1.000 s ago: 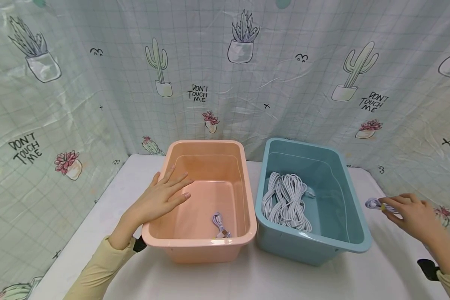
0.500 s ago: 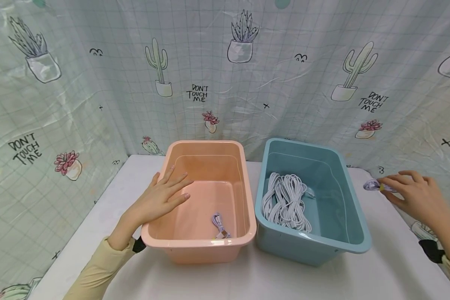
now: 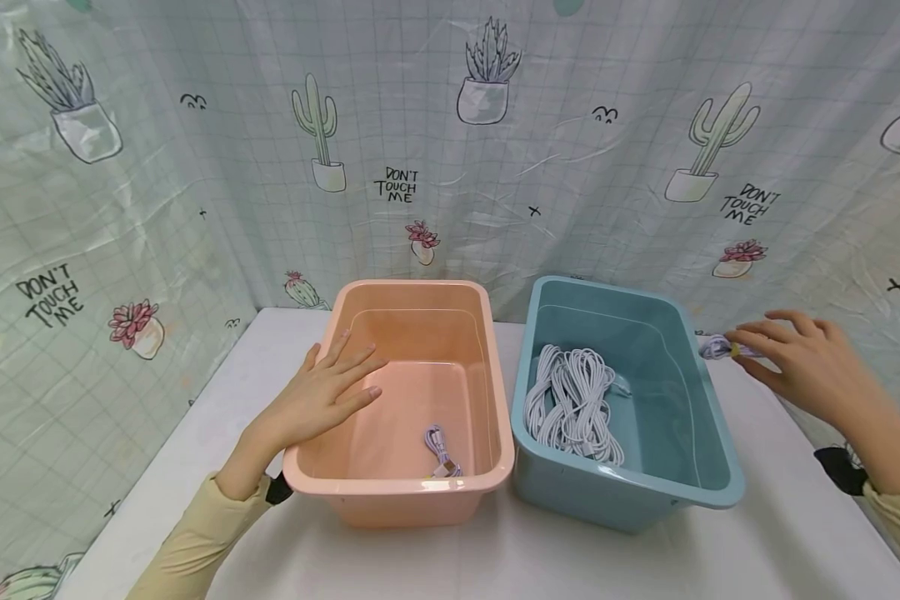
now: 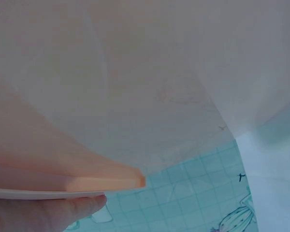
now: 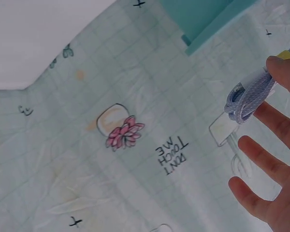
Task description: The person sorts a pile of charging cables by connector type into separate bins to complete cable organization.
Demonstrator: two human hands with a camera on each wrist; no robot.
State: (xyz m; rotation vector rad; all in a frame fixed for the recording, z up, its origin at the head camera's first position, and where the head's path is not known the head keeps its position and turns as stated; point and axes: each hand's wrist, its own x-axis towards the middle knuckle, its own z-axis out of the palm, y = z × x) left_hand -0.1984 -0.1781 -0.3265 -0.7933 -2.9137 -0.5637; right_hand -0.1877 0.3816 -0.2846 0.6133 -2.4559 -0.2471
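Observation:
Between thumb and forefinger my right hand pinches a bundled lilac cable, just right of the blue bin's rim. In the right wrist view the braided cable is folded in loops, with a yellow band by the thumb; the other fingers are spread. My left hand lies with straight, spread fingers over the left rim of the peach bin. A similar lilac cable lies on that bin's floor. Inside the blue bin several coiled white cables fill the left part.
Both bins stand side by side on a white table, a narrow gap between them. A printed cactus curtain hangs behind and at the sides. The blue bin's right wall stands between my right hand and its inside.
My right hand has risen and moved left toward the blue bin, carrying the lilac cable with it. The left hand and both bins have stayed in place.

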